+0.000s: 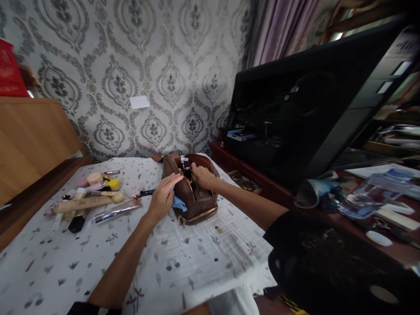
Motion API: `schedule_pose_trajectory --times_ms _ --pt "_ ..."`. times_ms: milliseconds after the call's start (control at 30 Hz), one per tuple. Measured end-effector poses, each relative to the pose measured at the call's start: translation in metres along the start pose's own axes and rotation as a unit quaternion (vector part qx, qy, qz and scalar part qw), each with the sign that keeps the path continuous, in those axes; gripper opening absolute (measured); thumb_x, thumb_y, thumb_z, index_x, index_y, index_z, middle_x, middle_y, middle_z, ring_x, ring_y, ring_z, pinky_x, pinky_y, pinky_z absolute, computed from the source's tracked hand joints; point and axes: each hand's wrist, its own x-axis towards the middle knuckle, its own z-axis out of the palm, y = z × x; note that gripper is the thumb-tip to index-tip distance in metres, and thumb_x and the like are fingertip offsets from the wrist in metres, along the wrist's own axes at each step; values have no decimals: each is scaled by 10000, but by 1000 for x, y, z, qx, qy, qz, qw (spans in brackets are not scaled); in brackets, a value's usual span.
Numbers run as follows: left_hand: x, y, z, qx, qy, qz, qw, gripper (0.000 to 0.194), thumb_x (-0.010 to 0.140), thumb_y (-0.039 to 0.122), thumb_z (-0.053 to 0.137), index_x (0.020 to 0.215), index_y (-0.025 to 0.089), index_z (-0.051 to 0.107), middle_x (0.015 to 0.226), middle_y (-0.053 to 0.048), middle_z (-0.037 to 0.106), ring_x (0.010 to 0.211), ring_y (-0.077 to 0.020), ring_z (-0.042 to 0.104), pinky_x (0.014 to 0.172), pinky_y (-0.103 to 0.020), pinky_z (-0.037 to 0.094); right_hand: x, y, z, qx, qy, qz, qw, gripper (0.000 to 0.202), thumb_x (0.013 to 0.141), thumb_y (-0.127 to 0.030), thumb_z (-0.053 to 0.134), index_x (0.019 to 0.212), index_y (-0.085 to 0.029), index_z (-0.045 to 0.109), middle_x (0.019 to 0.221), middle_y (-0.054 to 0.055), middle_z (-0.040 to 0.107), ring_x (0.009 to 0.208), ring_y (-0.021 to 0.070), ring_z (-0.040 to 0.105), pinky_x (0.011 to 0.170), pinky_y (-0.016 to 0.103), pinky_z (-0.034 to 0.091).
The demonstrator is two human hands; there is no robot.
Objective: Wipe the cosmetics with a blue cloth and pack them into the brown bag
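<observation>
A brown zippered bag (200, 205) stands unzipped on the white patterned cloth, with bottles (186, 163) showing in its opening. Against the bag's left side lies my left hand (162, 197), its fingers extended and a blue cloth (179, 202) just beneath them. My right hand (201, 176) reaches into the opening from the right, fingers curled beside a dark-capped bottle; what they hold, if anything, is hidden. Left of the bag are several cosmetics, among them a silvery tube (116, 211), a beige tube (83, 204) and a yellow-lidded item (114, 183).
A large black screen (295, 109) stands on the red-brown furniture at the right. Clear plastic packaging (374, 192) and other items lie below it. A wooden cabinet (36, 140) borders the left, and patterned wallpaper (170, 83) covers the wall behind the cloth (183, 267).
</observation>
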Motion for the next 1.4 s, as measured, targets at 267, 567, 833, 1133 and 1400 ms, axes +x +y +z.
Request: schedule_pose_trajectory --times_ms 267,567,833,1133,1400 --pt "0 -1 0 -15 -4 -7 1000 607 797 35 370 1340 212 577 1424 -57 563 1389 -207 433 1202 -468 299 -2 0 -4 6 25 -22 999 379 931 -131 502 1302 -80 448 1199 234 622 1102 307 638 880 366 479" --pt "-9 -4 -3 24 26 -25 999 559 826 59 394 1359 177 514 1472 -101 491 1377 -211 437 1182 -416 326 -34 -28 -13 84 237 -152 956 276 1022 -220 345 1020 -153 613 1157 127 616 1116 229 539 986 349 415" --pt "-38 -47 -32 212 72 -174 959 439 829 99 398 1234 171 553 1235 -115 599 1188 -263 555 1033 -417 461 -77 -63 59 174 301 -446 825 253 969 -242 516 728 -191 574 853 82 651 895 218 544 808 342 492" --pt "-48 -90 -63 418 -12 -353 837 525 943 432 421 1344 98 479 1330 -228 535 1239 -354 528 946 -445 481 -56 -108 129 353 103 -277 888 68 823 -124 642 772 -170 645 835 61 660 970 217 588 885 332 462" --pt "-21 -103 -66 389 -134 -454 790 606 900 583 408 1286 126 505 1230 -230 630 1134 -406 611 851 -496 494 -36 -111 150 475 89 -148 863 137 815 -79 546 785 -173 641 702 -15 636 667 125 587 637 215 446"
